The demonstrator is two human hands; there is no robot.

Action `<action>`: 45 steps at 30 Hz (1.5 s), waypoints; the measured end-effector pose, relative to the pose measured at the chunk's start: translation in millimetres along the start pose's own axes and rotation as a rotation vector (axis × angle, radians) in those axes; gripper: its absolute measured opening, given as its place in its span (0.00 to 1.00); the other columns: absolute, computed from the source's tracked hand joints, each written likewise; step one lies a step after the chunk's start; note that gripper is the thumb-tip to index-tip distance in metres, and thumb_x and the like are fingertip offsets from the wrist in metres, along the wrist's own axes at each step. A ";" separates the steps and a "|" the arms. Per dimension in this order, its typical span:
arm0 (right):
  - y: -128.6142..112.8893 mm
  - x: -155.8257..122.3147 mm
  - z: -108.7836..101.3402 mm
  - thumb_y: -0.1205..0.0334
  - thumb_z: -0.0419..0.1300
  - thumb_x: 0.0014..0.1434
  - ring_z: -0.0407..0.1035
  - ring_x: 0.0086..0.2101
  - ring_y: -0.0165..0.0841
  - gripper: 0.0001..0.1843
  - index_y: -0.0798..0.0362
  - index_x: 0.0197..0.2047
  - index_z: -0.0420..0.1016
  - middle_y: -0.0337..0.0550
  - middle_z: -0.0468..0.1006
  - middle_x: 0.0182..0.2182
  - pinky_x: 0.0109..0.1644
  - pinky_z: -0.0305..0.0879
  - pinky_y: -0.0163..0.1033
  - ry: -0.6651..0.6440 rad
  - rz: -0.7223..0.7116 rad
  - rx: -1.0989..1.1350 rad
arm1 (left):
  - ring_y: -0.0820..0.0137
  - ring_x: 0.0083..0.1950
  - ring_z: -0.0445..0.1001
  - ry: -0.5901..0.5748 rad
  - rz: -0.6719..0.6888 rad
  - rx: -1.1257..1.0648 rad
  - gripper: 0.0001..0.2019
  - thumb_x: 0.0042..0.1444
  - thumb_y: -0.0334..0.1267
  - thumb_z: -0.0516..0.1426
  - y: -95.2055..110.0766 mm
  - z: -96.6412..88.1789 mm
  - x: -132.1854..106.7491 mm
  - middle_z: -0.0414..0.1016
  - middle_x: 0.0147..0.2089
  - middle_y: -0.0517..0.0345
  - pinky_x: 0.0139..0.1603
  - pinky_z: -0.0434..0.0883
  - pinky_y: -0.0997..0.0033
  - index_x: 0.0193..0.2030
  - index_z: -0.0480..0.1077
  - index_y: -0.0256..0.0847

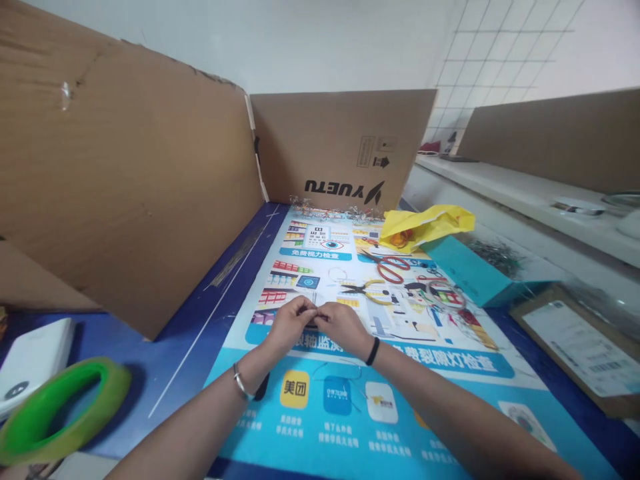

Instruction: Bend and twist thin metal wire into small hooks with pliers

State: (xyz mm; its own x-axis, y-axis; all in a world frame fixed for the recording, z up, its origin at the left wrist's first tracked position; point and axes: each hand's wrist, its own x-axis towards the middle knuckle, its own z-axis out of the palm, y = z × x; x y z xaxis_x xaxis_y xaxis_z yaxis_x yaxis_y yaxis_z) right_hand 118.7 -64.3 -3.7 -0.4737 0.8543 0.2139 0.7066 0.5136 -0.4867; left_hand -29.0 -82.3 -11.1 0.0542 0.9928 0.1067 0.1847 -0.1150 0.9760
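My left hand (290, 325) and my right hand (345, 325) meet over a printed poster (350, 407) on the blue table. Both are pinched together, fingertips touching, around something small and dark that I cannot make out. A silver bangle is on my left wrist, a black band on my right. Just beyond my hands lie yellow-handled pliers (369, 289) and red-handled scissors (391, 267). A thin wire (345, 373) lies on the poster near my right wrist.
Cardboard walls (130, 180) stand at the left and back. A yellow plastic bag (425, 225) rests on a teal box (470, 270) at the right. A green tape roll (60, 410) and a white device (33, 360) lie at the left. A brown parcel (580, 347) sits far right.
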 end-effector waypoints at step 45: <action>95.6 26.6 -126.7 0.59 0.53 0.56 0.69 0.37 0.35 0.20 0.49 0.53 0.65 0.45 0.74 0.40 0.38 0.61 0.35 -0.019 0.175 -0.256 | 0.72 0.29 0.68 -0.102 0.003 -0.034 0.05 0.50 0.37 0.52 8.5 2.8 11.6 0.71 0.25 0.63 0.33 0.62 0.73 0.26 0.59 0.42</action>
State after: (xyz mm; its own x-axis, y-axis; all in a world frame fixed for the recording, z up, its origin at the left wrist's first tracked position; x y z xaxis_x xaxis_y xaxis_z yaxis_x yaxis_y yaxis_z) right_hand 240.2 17.6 62.8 -0.3410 0.9312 0.1286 0.8866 0.3641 -0.2853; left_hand -24.1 -71.9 -2.1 0.1548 0.9837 0.0917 0.1512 -0.1154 0.9818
